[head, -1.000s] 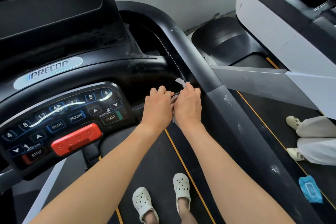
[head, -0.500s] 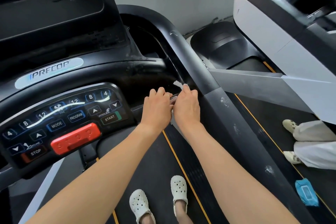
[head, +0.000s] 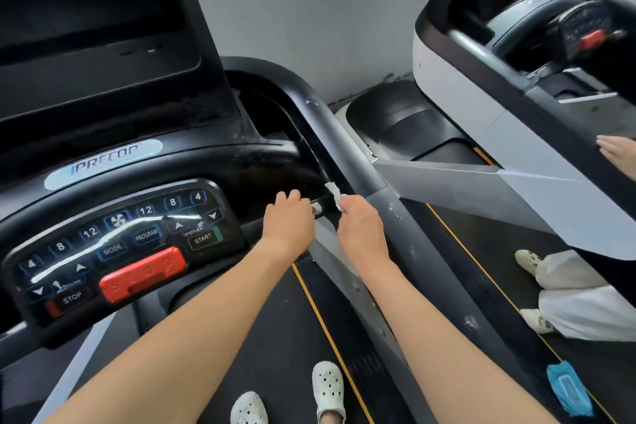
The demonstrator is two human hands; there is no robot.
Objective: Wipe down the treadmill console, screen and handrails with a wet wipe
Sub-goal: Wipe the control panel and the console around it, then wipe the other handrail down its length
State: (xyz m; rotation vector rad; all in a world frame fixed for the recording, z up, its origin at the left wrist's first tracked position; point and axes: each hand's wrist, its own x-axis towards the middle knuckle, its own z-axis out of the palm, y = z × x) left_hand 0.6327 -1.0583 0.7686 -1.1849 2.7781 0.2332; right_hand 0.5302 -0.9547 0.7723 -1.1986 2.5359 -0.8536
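The small white wet wipe (head: 333, 192) is pinched between the thumb and fingers of the right hand (head: 361, 227), well to the right of the wide red stop bar (head: 142, 274) and a little beyond it. Its free end stands up against the inner flank of the long black tubular handrail (head: 344, 144), a hold judged to suit the narrow seam where rail and console meet. The left hand (head: 289, 218), between the red stop bar and the right hand, is curled over the short chrome-ended grip bar (head: 316, 208) with its fingers wrapped down round it, apparently for steadying; only the chrome tip is seen in the gap between the hands. The curved black keypad console (head: 113, 241) surrounds the red stop bar, and the large dark screen (head: 86, 10) stands beyond it; neither is touched. Room at the seam is tight, hemmed by the rail's flank on one side and the console's edge on the other, while the rail's top offers a long open run back toward the person. Farther right of the red stop bar, past the rail, a blue wipe packet (head: 568, 389) and another person's feet (head: 530, 260) are seen on the neighbouring belt.
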